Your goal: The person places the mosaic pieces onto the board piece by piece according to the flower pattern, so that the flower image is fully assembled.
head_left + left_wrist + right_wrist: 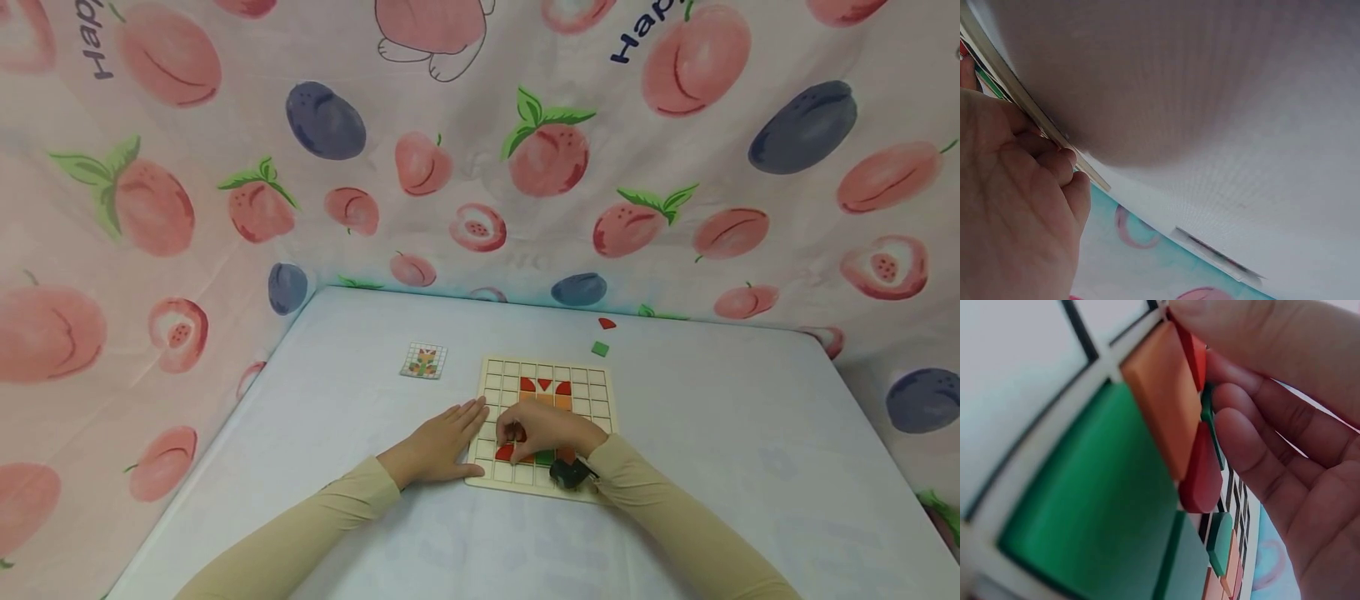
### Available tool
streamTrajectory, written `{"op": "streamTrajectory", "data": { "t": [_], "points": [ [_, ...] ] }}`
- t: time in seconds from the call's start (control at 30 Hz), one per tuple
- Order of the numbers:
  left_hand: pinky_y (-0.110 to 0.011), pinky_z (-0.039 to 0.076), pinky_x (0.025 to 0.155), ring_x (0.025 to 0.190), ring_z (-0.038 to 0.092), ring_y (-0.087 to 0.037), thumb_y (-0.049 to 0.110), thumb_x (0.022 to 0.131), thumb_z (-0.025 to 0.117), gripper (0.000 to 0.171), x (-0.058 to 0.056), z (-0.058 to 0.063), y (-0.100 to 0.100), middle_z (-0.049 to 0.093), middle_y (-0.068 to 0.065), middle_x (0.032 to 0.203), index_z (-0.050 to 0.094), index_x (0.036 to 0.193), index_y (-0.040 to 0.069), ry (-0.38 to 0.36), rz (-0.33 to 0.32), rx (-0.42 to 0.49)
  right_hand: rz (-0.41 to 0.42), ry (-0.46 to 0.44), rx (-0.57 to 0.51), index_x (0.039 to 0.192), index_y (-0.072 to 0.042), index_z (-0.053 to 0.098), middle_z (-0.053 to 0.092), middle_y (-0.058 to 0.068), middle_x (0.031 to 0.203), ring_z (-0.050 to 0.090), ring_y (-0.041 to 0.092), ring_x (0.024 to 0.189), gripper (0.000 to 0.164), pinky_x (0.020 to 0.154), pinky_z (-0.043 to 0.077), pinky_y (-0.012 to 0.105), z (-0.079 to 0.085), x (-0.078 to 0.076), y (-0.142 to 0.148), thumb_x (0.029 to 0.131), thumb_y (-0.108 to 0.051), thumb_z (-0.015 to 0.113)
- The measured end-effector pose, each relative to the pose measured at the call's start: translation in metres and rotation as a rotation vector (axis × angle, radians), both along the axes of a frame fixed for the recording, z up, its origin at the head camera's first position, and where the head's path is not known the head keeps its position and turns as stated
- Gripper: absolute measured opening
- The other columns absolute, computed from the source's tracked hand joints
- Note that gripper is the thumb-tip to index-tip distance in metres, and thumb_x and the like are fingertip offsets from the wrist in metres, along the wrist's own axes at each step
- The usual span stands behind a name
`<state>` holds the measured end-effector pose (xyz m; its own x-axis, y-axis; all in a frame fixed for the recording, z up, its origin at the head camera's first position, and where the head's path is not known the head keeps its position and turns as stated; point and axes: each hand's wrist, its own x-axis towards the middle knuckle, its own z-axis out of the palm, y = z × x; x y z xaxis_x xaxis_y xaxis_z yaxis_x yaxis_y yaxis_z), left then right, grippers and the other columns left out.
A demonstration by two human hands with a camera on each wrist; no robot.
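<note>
A pale wooden grid board (597, 393) lies on the white table, with red, orange and green flat pieces set in its cells. My left hand (442, 442) rests along the board's left edge, fingers extended and thumb spread at the lower corner. Over the lower left cells, my right hand (547, 427) pinches a red piece (1192, 353) between thumb and fingers, low against the board. Beside it sit an orange piece (1163, 394), a dark red piece (1202, 475) and a large green piece (1097, 506). The right hand hides the middle of the pattern.
A small pattern card (424, 361) lies behind the left hand. Beyond the board are a loose green square (600, 348) and a red rounded piece (607, 323). A fruit-print cloth (480, 183) hangs behind the table. A dark device (570, 473) sits at the right wrist.
</note>
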<state>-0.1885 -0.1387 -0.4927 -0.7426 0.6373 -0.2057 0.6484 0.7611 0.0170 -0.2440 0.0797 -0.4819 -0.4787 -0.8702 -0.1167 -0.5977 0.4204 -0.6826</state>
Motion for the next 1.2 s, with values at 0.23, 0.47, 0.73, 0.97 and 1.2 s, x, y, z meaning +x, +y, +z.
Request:
{"op": "streamTrajectory", "data": {
  "t": [0.23,0.47,0.73,0.97,1.2],
  "points": [
    [-0.035,0.022,0.118,0.147,0.017,-0.023,0.065,0.089,0.041,0.09,0.0,0.0,0.0,0.012,-0.011,0.159,0.016,0.151,0.004,-0.001,0.001,-0.001,0.012,0.006,0.009,0.085,-0.014,0.067,0.064,-0.005,0.08,0.053,0.005,0.069,0.016,0.064,0.049,0.016,0.002,0.001,-0.001,0.075,-0.009,0.078],
    [-0.036,0.023,0.118,0.146,0.018,-0.024,0.064,0.089,0.043,0.09,0.0,0.0,-0.001,0.013,-0.013,0.159,0.018,0.15,0.002,0.003,-0.005,0.0,0.035,0.062,0.024,0.089,-0.015,0.068,0.065,-0.007,0.084,0.056,0.007,0.075,0.018,0.071,0.05,0.016,0.006,-0.002,-0.004,0.078,-0.002,0.072],
    [-0.036,0.024,0.118,0.146,0.019,-0.025,0.064,0.09,0.043,0.09,0.0,0.0,-0.001,0.014,-0.013,0.158,0.019,0.149,0.001,0.01,-0.019,0.01,0.092,0.062,0.042,0.088,-0.017,0.07,0.066,-0.006,0.086,0.056,0.008,0.076,0.027,0.073,0.049,0.017,0.005,-0.007,-0.008,0.08,0.008,0.063],
    [-0.036,0.024,0.118,0.146,0.018,-0.025,0.063,0.089,0.044,0.09,-0.001,0.0,0.0,0.013,-0.013,0.159,0.018,0.15,0.001,-0.005,-0.01,0.014,0.059,0.067,0.061,0.092,-0.018,0.068,0.066,-0.01,0.09,0.058,0.003,0.08,0.02,0.078,0.051,0.017,0.003,-0.01,-0.002,0.079,-0.004,0.072],
    [-0.037,0.023,0.118,0.146,0.018,-0.025,0.062,0.089,0.045,0.09,-0.001,-0.001,0.0,0.013,-0.013,0.159,0.018,0.15,0.002,-0.009,-0.002,0.012,0.031,0.013,0.032,0.087,-0.017,0.07,0.067,-0.01,0.085,0.058,0.004,0.072,0.014,0.07,0.052,0.017,0.0,-0.013,0.002,0.077,-0.012,0.077]
  ]
}}
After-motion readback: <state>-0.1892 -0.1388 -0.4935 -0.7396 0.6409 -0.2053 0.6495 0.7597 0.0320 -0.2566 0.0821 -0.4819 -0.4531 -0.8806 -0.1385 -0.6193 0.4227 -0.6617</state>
